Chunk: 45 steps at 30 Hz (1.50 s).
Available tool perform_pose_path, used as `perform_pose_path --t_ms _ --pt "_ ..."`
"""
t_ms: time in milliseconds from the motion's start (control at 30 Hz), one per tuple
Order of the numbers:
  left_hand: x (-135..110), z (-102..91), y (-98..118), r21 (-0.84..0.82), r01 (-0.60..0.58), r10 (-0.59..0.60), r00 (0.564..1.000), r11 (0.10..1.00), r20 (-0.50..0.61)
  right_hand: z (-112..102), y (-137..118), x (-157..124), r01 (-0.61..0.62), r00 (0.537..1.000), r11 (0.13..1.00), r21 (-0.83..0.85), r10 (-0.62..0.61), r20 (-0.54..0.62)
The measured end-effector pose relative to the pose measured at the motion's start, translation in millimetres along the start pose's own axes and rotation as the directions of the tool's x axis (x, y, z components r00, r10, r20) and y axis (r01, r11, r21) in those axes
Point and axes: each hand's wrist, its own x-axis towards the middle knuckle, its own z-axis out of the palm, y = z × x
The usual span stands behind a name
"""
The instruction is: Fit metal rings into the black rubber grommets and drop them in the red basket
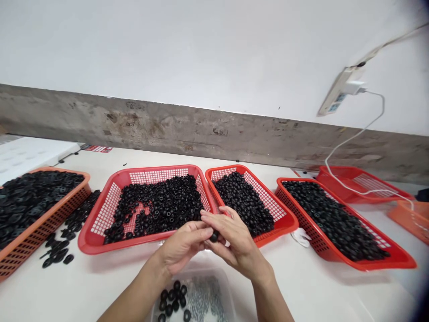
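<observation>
My left hand (182, 246) and my right hand (233, 239) meet over the table's near edge, fingers pinched together around a small black rubber ring (214, 236). Both hands grip it between thumb and fingertips. Directly below them sits a clear plastic tub (214, 286) holding a few black rings (174, 297). Just beyond the hands lies a red mesh basket (110, 201) full of black rings, and a second red basket (268, 201) of rings to its right.
An orange basket (63, 210) of black flat washers stands at the far left, with loose washers (63, 241) spilled beside it. A third red basket (395, 257) of rings and stacked baskets (372, 183) sit at right. A white charger cable (355, 138) hangs from a wall socket.
</observation>
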Motion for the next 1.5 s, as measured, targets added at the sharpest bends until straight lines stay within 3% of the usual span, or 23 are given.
perform_pose_path --t_ms 233,367,500,733,933,1200,1400,1500 --pt "1 1.6 -1 0.026 -0.041 0.044 0.992 0.999 -0.121 -1 -2 -2 -0.129 0.991 0.983 0.131 0.131 -0.007" --pt "1 -2.3 -1 0.094 -0.047 0.065 0.979 0.994 -0.195 -3 -1 1 -0.245 0.960 0.916 0.317 0.275 -0.051" --pt "1 -5.2 -3 0.186 -0.066 0.102 0.977 0.980 -0.188 -5 -2 3 -0.293 0.939 0.850 0.438 0.342 -0.036" --pt "4 -3.0 -6 0.239 -0.073 0.116 0.978 0.968 -0.172 -13 3 -3 -0.256 0.963 0.907 0.336 0.270 0.004" --pt "5 -3.5 -8 0.258 -0.075 0.127 0.973 0.963 -0.191 -13 7 -2 -0.246 0.964 0.892 0.379 0.267 -0.004" --pt "6 -4.6 -9 0.355 -0.143 0.232 0.947 0.924 -0.222 -13 6 -1 -0.203 0.977 0.960 0.194 0.213 -0.032" --pt "7 -3.1 -8 0.328 -0.214 0.316 0.900 0.920 -0.300 0 -9 4 -0.176 0.983 0.959 -0.223 0.158 -0.097" --pt "7 -0.6 -8 0.354 -0.228 0.341 0.891 0.907 -0.301 10 -14 7 -0.180 0.979 0.928 -0.327 0.136 -0.152"
